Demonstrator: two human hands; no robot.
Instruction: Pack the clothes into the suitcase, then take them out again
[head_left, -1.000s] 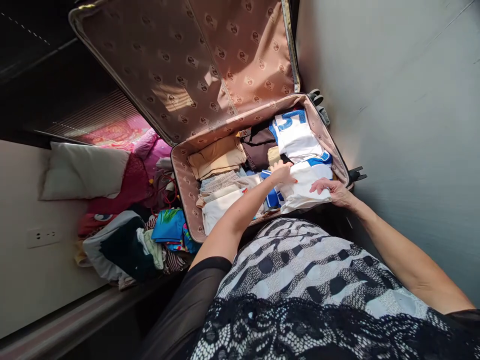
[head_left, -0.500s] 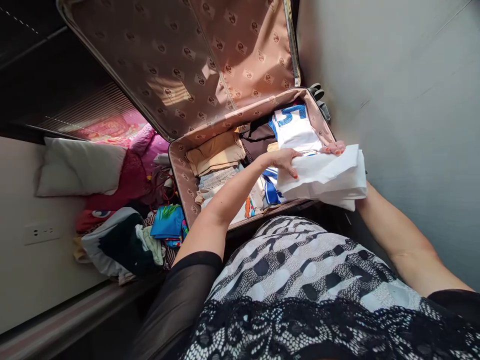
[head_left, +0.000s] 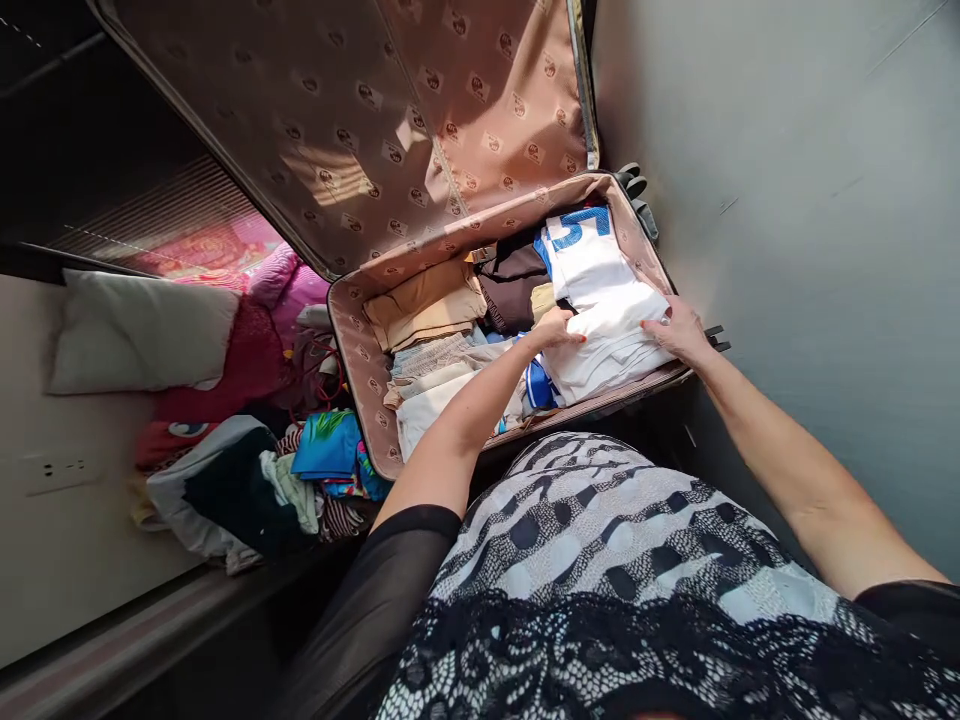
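Note:
A folded white garment (head_left: 611,345) lies in the front right part of the open suitcase (head_left: 630,222). At its left edge, my left hand (head_left: 559,328) grips it with the thumb on top and the other fingers largely hidden. My right hand (head_left: 681,330) grips the right edge, beside the suitcase wall, thumb over the cloth. Just behind lies a white shirt with a blue number (head_left: 589,250). Blue and white cloth (head_left: 538,385) shows near my left wrist.
Tan folded clothes (head_left: 427,305), dark clothes (head_left: 517,290) and pale folded clothes (head_left: 431,410) fill the suitcase's left and middle. Its patterned lid (head_left: 360,130) stands raised behind. On the left are a heap of clothes (head_left: 240,490), a blue folded cloth (head_left: 326,447) and a pillow (head_left: 142,335).
Both hands have lowered the white garment from above the suitcase's right front edge into the suitcase. My right hand has come out from beneath it to its right side.

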